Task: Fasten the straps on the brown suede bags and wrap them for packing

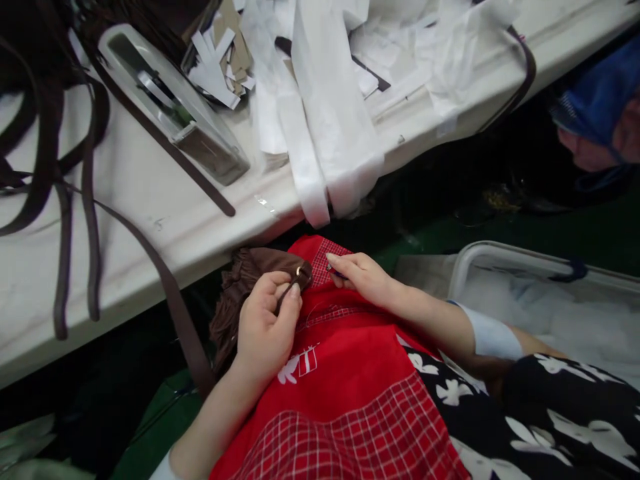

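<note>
My left hand (265, 320) is closed on a brown fringed leather piece (250, 283) held over my lap; thumb and fingers pinch its strap end beside a small metal ring (300, 271). My right hand (363, 275) is closed just to the right of it, pinching a small dark tool or needle (336, 272) that I cannot make out clearly. Both hands rest over a red apron (350, 387) with checked trim.
A white worktable (150, 200) runs along the left and top. On it lie brown leather straps (75, 167), a metal tape dispenser (170, 107) and white paper strips (325, 133). A white crate (500, 257) stands at right. Another person's blue cap (600, 93) shows at upper right.
</note>
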Motion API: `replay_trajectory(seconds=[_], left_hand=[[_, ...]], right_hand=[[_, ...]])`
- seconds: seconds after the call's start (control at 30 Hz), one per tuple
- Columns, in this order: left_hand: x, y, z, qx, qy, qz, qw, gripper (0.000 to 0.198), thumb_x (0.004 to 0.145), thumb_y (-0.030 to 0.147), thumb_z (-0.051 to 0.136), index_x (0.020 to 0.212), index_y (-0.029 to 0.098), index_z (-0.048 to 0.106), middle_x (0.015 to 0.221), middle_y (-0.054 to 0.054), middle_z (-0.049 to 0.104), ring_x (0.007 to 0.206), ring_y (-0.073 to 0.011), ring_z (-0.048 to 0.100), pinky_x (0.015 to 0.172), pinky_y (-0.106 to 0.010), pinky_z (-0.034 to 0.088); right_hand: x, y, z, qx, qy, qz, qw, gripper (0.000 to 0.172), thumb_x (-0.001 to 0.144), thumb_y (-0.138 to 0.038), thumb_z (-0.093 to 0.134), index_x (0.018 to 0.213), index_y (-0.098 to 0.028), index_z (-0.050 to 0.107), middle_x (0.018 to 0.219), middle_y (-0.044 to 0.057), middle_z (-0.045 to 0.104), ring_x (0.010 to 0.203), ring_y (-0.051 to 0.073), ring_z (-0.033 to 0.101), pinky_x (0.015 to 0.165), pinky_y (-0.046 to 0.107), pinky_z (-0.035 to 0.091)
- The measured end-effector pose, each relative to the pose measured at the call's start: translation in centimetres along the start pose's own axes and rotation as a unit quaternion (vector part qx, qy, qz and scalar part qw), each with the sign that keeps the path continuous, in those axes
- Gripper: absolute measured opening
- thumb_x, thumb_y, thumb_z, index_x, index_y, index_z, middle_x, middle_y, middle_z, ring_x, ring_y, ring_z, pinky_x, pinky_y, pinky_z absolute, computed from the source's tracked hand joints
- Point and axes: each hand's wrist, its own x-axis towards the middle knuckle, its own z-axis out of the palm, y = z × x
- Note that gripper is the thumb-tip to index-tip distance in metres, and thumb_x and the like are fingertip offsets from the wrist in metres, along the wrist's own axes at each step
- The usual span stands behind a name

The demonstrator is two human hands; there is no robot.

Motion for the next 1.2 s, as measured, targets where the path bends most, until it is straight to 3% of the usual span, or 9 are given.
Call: replay_trajectory(seconds=[0.1,0.2,0.63,1.07,1.13,1.2], left_hand=[[-0.2,0.0,-0.2,-0.124,0.000,-0.050,0.991,0.021,0.084,0.033,0.066,0.092,0.020,0.052,0.053,0.010,0.041,0.039,-0.0045,0.032,0.035,-0.013,0.024],[-0.4,-0.1,-0.5,-0.166,0.007,-0.069,0.984,0.023,0.083,0.033,0.068,0.093,0.020,0.052,0.052,0.011,0.039,0.037,-0.0034,0.030,0.035,-0.012,0.024],[-0.6,-0.9,-0.5,-0.148,-0.019,-0.034,0.988,0.015,0.088,0.029,0.064,0.093,0.020,0.053,0.055,0.009,0.043,0.043,-0.0045,0.037,0.038,-0.011,0.029],[-0.9,-0.9,-0.7,-0.118,-0.012,-0.027,0.993,0.019,0.088,0.033,0.063,0.095,0.020,0.052,0.055,0.009,0.044,0.043,-0.0054,0.037,0.039,-0.014,0.029],[-1.0,-0.5,-1.0,-0.098,0.001,-0.021,0.995,0.022,0.085,0.033,0.066,0.098,0.020,0.053,0.058,0.008,0.048,0.044,-0.0053,0.039,0.043,-0.015,0.034],[-1.1,0.1,-1.3,-0.058,0.012,-0.009,0.998,0.027,0.081,0.030,0.069,0.100,0.020,0.052,0.063,0.006,0.055,0.050,-0.0070,0.048,0.051,-0.018,0.042]], right_hand=[[0.6,0.0,0.1,-0.008,-0.008,0.004,1.000,0.062,0.093,-0.062,0.038,0.052,-0.017,0.049,0.049,-0.003,0.045,0.049,0.009,0.037,0.055,0.027,0.032],[0.9,-0.4,0.4,-0.029,-0.017,-0.014,0.999,0.060,0.094,-0.056,0.039,0.050,-0.017,0.050,0.047,-0.003,0.044,0.048,0.009,0.038,0.056,0.026,0.032],[1.2,-0.9,0.8,-0.079,-0.031,-0.004,0.996,0.049,0.095,-0.041,0.037,0.051,-0.019,0.043,0.048,-0.004,0.043,0.048,0.009,0.039,0.055,0.027,0.029],[1.3,-0.6,0.7,-0.081,-0.044,-0.009,0.996,0.058,0.098,-0.051,0.034,0.052,-0.018,0.045,0.049,-0.002,0.046,0.051,0.010,0.043,0.058,0.027,0.032],[1.0,-0.9,0.7,-0.097,-0.014,-0.054,0.994,0.046,0.094,-0.051,0.045,0.063,-0.017,0.054,0.060,-0.001,0.054,0.058,0.012,0.049,0.061,0.027,0.037],[0.6,-1.4,1.0,-0.115,0.031,-0.132,0.984,0.024,0.085,-0.041,0.063,0.085,-0.017,0.061,0.080,0.002,0.064,0.073,0.016,0.058,0.071,0.029,0.044]])
